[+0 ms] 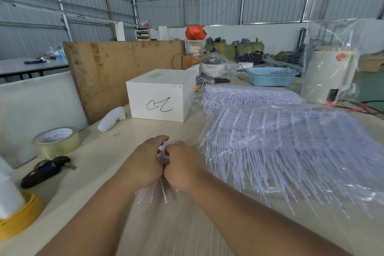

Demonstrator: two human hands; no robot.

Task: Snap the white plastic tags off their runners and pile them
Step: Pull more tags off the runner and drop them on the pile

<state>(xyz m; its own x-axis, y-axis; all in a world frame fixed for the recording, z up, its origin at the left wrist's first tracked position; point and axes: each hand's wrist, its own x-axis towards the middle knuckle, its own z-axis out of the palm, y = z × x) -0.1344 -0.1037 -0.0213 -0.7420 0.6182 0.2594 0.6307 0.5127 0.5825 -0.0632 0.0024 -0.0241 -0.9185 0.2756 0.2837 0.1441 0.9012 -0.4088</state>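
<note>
- Forearms reaching in from the bottom edge, converging over the wooden table (187, 224); knuckles touching at the centre, presumably so the two fists can twist against each other.
- Left hand (143, 162): fingers curled down around a small bunch of white tags (163, 190), thumb arched forward over the top.
- Right hand (182, 166): fingers likewise curled, gripping the same bunch from the other side; thin stems poking out beneath both fists toward the camera.
- Grip close together and near the heads of the tags, likely to concentrate the bending force where tags join the runner.
- Stock of unsnapped tags in clear plastic bags (291, 151) just to the right, within easy reach; a second bag farther back.
- No separate pile of finished tags discernible.
- White box (158, 95) beyond the hands; tape roll (56, 141) and keys (45, 170) at left, well apart from the work.
</note>
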